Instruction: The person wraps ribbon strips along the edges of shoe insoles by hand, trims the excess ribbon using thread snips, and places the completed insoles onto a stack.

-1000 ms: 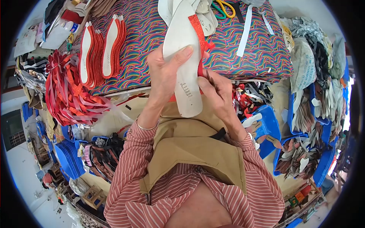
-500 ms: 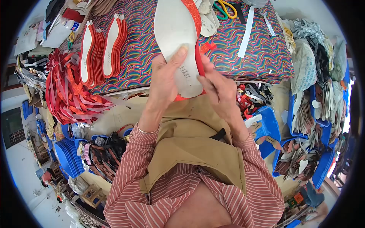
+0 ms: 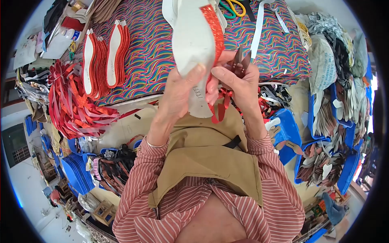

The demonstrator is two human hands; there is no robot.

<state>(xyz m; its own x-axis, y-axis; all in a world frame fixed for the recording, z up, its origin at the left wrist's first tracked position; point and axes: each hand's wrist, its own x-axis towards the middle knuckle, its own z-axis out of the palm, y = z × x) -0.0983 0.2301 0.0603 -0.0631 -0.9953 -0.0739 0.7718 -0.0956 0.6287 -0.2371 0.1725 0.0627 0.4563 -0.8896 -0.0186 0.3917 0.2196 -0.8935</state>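
Observation:
My left hand (image 3: pixel 177 91) is closed on a white shoe insole (image 3: pixel 192 46) with a stamped number near its heel, thumb on the face. A glittery red strip (image 3: pixel 213 24) runs along the insole's right edge, and a loose end of red ribbon (image 3: pixel 219 112) dangles below. At that edge my right hand (image 3: pixel 240 83) is closed, thumb and forefinger pinching close to the strip. Dark-bladed scissors (image 3: pixel 240 65) stick up from among its fingers, blades apart; their handles are hidden.
Stacks of red-edged insoles (image 3: pixel 115 56) stand on the patterned tablecloth (image 3: pixel 150 48). A bundle of red ribbons (image 3: pixel 77 101) hangs over the left table edge. Yellow-handled scissors (image 3: pixel 239 8) and a white strip (image 3: pixel 258 30) lie at the back. Blue bins (image 3: pixel 287 129) stand on the right.
The insole has turned and tilted in my left hand, so it looks narrower. My right hand has moved up along its edge, and the scissors now show. The red ribbon end now hangs down.

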